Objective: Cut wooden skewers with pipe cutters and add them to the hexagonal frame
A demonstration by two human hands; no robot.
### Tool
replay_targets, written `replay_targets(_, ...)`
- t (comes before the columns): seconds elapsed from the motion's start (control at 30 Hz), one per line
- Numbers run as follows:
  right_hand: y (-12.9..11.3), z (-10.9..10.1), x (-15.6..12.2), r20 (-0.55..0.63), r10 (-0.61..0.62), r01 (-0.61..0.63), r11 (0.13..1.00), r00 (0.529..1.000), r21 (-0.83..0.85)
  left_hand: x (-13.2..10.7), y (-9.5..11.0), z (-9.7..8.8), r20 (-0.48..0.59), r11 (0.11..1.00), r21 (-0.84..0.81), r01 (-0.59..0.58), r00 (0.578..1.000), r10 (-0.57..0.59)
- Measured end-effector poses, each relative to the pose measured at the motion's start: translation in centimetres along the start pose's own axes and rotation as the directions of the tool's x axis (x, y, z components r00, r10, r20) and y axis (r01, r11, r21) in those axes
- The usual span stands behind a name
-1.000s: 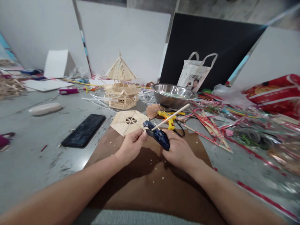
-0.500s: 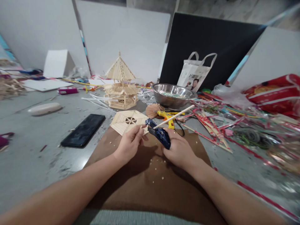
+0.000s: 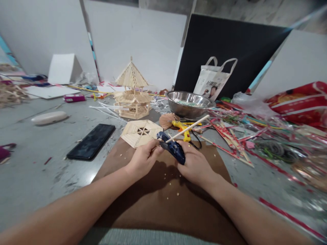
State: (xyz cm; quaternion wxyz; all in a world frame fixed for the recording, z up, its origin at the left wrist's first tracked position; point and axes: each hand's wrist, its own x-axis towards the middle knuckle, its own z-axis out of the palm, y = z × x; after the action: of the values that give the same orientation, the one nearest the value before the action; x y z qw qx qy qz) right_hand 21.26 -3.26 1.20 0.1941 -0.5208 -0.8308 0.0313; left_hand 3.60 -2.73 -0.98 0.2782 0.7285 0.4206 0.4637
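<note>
Extending from the lower corners of the view, both forearms converge over one brown sheet (image 3: 163, 204) laid on the grey floor (image 3: 38, 170).

Hand pose:
- The right hand (image 3: 196, 165) lies palm down, fingers wrapped fully around the handle of a blue glue gun (image 3: 171, 149). The gun points up and to the left, above the far edge of the sheet.
- The left hand (image 3: 143, 159) is curled, thumb and fingertips closed in a narrow pinch on the near end of a wooden stick (image 3: 189, 127). The stick slopes up to the right across the gun's front end; whether they touch cannot be told.

Count, beyond the sheet:
- One stick-built pavilion model (image 3: 132, 91), upright.
- One black phone (image 3: 91, 141), flat, left of the sheet.
- One hexagonal stick panel (image 3: 140, 132), flat, just beyond the left hand.
- Two glue guns in all: the blue one held, and one yellow glue gun (image 3: 183, 128) lying below the bowl.

Containers:
- One steel bowl (image 3: 190, 108) holds pale greenish material, too blurred to identify.
- One white carrier bag (image 3: 214, 80) stands against a black board (image 3: 230, 44); its contents are hidden.
</note>
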Motion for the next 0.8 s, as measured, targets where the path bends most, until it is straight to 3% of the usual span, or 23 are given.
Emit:
replay_targets(0.23, -0.2, -0.1, -0.1, 0.032, -0.001, 0.001, 1.0, 0.999, 0.01, 0.2, 0.3, 0.0, 0.027, 1.0, 0.029, 0.002, 1.0, -0.003)
replay_targets(0.5, 0.0, -0.4, -0.1, 0.029, -0.038, 0.036, 0.998, 0.999, 0.06, 0.7, 1.2, -1.0, 0.189, 1.0, 0.013, -0.005, 0.982, 0.002)
replay_targets(0.8, 0.1, -0.5, -0.1, 0.043, -0.038, 0.034, 0.996, 0.998, 0.083, 0.8, 1.4, -1.2, 0.248, 0.998, -0.062, 0.028, 0.969, -0.011)
